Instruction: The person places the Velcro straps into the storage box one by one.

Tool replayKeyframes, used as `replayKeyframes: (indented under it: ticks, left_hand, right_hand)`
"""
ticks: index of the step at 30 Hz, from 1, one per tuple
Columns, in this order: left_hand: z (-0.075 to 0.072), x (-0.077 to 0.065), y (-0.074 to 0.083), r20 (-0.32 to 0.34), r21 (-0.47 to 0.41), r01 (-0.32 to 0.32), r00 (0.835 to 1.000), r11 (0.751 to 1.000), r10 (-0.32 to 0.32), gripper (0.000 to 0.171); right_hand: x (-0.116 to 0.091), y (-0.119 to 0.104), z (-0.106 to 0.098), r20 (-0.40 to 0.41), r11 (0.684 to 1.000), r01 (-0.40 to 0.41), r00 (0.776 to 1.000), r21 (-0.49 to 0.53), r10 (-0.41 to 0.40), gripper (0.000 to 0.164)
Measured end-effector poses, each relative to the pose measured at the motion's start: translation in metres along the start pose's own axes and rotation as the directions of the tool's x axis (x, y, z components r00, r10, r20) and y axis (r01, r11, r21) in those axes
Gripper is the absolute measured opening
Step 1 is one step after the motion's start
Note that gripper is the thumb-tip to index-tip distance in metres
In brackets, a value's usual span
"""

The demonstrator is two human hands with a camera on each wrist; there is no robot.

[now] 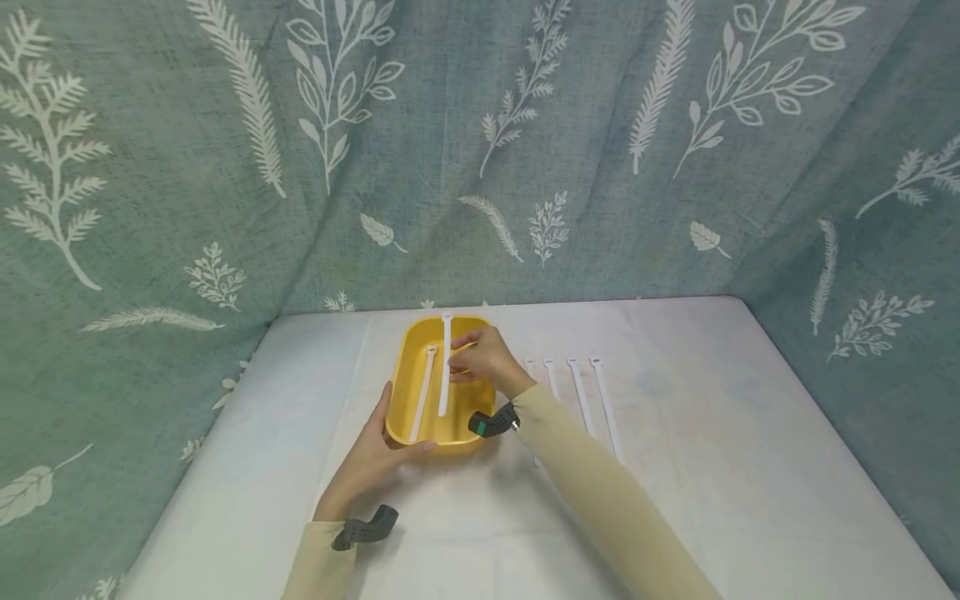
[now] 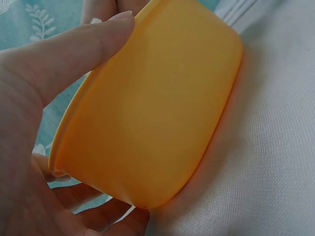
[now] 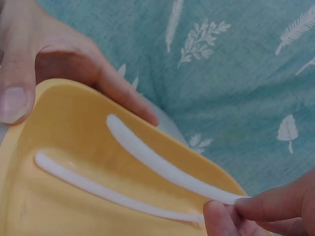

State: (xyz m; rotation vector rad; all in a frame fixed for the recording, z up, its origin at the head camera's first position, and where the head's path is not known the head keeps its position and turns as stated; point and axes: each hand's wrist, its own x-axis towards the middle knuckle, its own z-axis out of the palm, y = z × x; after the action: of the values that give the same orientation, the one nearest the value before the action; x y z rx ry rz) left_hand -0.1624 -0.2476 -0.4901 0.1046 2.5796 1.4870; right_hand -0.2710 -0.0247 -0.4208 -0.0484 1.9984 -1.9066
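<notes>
A yellow plastic bin (image 1: 459, 428) stands on the table, with my left hand (image 1: 375, 452) gripping its near left corner. In the left wrist view, the thumb lies over the rim and the other fingers curve around the wall of the bin (image 2: 157, 108). My right hand (image 1: 486, 360) pinches a white fabric cable tie (image 1: 444, 385) over the bin, slotted head at the far end. The tie's free end (image 3: 147, 156) bends slightly in the right wrist view. Another white cable tie (image 3: 108, 191) rests on the bin's floor, to the left of the held one.
To the right of the bin, several white cable ties (image 1: 581, 395) lie side by side on the white tablecloth (image 1: 697, 467), partly behind my right forearm. A green leaf-patterned curtain (image 1: 450, 217) hangs behind the table and at both sides.
</notes>
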Motion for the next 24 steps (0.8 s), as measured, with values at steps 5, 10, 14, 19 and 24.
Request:
replayKeyframes:
  ticks: [5, 10, 14, 19, 24]
  left_hand:
    - [0.000, -0.001, 0.001, 0.001, -0.013, 0.006, 1.000, 1.000, -0.006, 0.130]
    - [-0.001, -0.002, 0.000, 0.005, -0.020, -0.003, 1.000, 1.000, 0.003, 0.131]
    - [-0.002, -0.002, -0.001, 0.007, -0.022, -0.008, 1.000, 1.000, 0.008, 0.131]
    - [-0.002, -0.001, -0.001, 0.003, -0.012, -0.020, 1.000, 1.000, 0.020, 0.131]
    - [-0.002, -0.001, -0.001, -0.002, -0.005, -0.019, 1.000, 1.000, 0.019, 0.131]
  right_hand:
    - [0.004, 0.004, 0.004, -0.011, 1.000, -0.031, 0.999, -0.002, 0.031, 0.033]
    - [0.007, 0.008, 0.008, -0.012, 0.999, -0.039, 0.999, -0.017, 0.039, 0.032]
    - [0.008, 0.011, 0.012, -0.020, 0.998, -0.042, 0.999, -0.041, 0.041, 0.030]
    - [0.010, 0.012, 0.016, -0.041, 0.996, -0.036, 0.999, -0.078, 0.033, 0.030]
    - [0.012, 0.017, 0.019, -0.042, 0.996, -0.035, 0.999, -0.087, 0.031, 0.031]
